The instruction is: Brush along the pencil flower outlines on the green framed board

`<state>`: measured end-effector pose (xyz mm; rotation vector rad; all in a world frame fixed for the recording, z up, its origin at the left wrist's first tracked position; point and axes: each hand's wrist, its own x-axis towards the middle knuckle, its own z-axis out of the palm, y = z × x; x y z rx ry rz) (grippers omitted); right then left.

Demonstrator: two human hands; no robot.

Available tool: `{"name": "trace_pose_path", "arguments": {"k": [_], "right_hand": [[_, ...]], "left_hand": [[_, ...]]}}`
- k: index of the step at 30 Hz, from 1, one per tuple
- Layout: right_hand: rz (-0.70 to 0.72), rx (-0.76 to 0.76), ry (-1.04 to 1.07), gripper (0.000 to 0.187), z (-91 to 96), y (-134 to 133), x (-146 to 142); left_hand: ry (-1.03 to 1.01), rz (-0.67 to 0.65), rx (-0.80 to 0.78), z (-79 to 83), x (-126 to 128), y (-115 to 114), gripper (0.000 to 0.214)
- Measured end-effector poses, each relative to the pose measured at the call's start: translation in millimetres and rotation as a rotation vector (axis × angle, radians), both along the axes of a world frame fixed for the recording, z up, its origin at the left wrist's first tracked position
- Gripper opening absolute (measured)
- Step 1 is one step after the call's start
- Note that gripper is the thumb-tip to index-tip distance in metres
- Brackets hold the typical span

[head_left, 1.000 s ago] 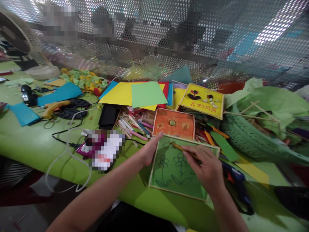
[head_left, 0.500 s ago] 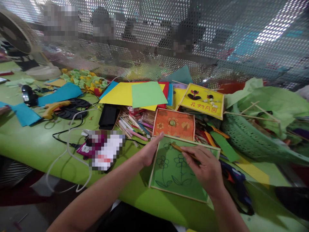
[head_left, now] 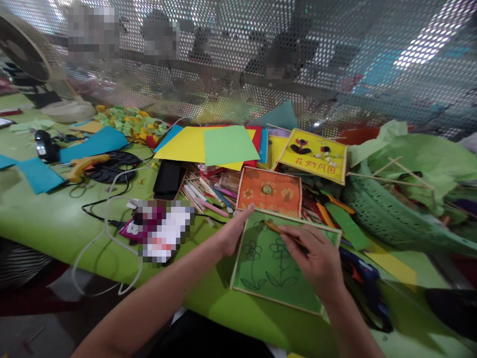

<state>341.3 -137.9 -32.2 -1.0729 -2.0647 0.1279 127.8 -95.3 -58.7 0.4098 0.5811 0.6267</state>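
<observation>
Head view: a green square paper panel framed with thin wooden sticks (head_left: 276,263) lies flat on the lime-green table (head_left: 48,219), at the near edge, directly in front of the person. Outline flowers are drawn on its surface.

Left hand (head_left: 233,231): open, fingers extended and close together, resting against the left frame stick of the panel near its far left corner. This contact probably braces the light panel so that it does not slide or turn under pressure from the right.

Right hand (head_left: 316,258): closed in a writing grip around a thin brown pencil-like stick (head_left: 278,228). The tip points far and left and meets the panel near its far edge, above the drawn flowers. The palm hovers over or rests on the right half of the panel; which one cannot be determined.

Both forearms enter from the near edge and converge on the panel. The wrists are low and roughly in line with the forearms.

Adjacent items: an orange square decorated panel (head_left: 269,191) lies just beyond the green panel. A loose pile of sticks and pens (head_left: 208,191) lies to the far left of it. A blue glue gun (head_left: 367,283) lies just right of the right hand.
</observation>
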Motion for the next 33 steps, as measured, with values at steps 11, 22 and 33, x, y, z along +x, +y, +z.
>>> {"name": "trace_pose_path", "arguments": {"k": [11,22,33], "right_hand": [[0.006,0.004,-0.022,0.017,1.6,-1.2,1.4],[-0.012,0.027,-0.002,0.018,-0.2,1.1,1.1],[-0.018,0.036,-0.01,0.017,3.8,-0.4,-0.5]], "left_hand": [[0.028,0.031,0.041,11.8,2.5,-4.2,0.068],[0.008,0.036,0.036,5.8,1.6,-2.9,0.067],[0.072,0.039,-0.017,4.5,1.6,-2.4,0.067]]}}
